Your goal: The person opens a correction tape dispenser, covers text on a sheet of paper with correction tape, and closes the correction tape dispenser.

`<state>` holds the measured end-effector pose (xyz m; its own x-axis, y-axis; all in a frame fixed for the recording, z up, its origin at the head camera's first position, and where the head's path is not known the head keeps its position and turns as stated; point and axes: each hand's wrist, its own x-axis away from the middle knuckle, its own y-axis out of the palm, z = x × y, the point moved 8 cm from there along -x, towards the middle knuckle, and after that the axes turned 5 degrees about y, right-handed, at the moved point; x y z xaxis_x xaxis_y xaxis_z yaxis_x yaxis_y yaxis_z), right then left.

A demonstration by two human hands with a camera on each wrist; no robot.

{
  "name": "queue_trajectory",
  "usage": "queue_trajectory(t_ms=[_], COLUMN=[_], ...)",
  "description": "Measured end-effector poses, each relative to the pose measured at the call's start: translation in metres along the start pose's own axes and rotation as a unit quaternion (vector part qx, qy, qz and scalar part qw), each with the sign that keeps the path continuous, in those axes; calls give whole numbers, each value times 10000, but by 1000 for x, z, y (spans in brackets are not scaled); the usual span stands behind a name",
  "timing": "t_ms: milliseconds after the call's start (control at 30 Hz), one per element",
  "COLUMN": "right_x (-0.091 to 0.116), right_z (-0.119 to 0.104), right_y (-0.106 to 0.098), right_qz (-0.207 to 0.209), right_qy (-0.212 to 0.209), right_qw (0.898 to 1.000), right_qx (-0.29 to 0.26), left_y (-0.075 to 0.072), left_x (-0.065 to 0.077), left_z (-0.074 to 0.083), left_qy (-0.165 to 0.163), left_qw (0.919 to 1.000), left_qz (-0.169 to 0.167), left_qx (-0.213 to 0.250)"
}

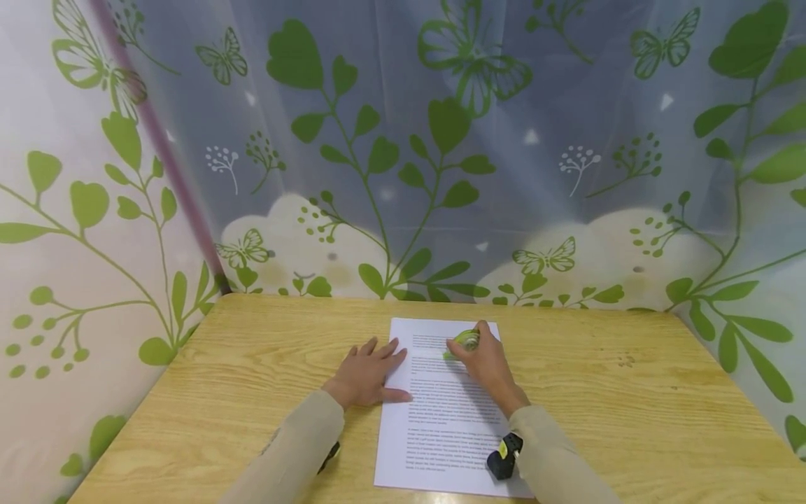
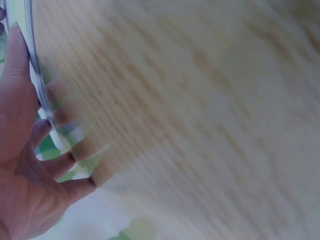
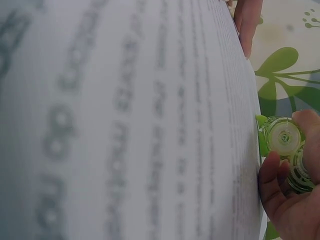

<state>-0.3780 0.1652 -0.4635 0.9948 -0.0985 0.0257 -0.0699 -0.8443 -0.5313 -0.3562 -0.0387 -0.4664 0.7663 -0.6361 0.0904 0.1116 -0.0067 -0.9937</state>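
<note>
My right hand [image 1: 492, 364] pinches a green, see-through correction tape [image 1: 468, 340] between thumb and fingers. Its tip meets the upper right part of a printed paper stack [image 1: 450, 406]. In the right wrist view, the round spool and small gears show through the correction tape's [image 3: 284, 137] clear case. The left hand [image 1: 366, 376] lies spread at the paper's left edge, fingertips and thumb on the margin. From the left wrist, the side of several stacked sheets [image 2: 34, 55] shows beside that hand's thumb.
The paper lies on a light wooden table [image 1: 264, 371]. Behind it hangs a curtain [image 1: 390, 140] printed with green leaves and butterflies, with more at both sides. A black strapped device [image 1: 504, 458] sits at the right wrist, over the paper's lower right corner.
</note>
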Motion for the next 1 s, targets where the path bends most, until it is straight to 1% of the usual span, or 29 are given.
queue_trajectory(t_ms=[100,400,733,1000], right_x=[1,0,1,1], right_z=[1,4,7,9], right_y=[-3,-9,-12,-17], right_qz=[-33,40,60,133], right_qy=[35,92,69,51], right_qw=[10000,9999,9998,9997], right_qx=[-36,26,151,194], left_y=[0,-2,-1,2], left_x=[1,1,1,0], left_z=[1,1,0,0], left_qy=[-2,-10,-84,-65], left_qw=[10000,10000,9998,9999], left_qz=[2,44,-19,4], left_qx=[0,80,185,86])
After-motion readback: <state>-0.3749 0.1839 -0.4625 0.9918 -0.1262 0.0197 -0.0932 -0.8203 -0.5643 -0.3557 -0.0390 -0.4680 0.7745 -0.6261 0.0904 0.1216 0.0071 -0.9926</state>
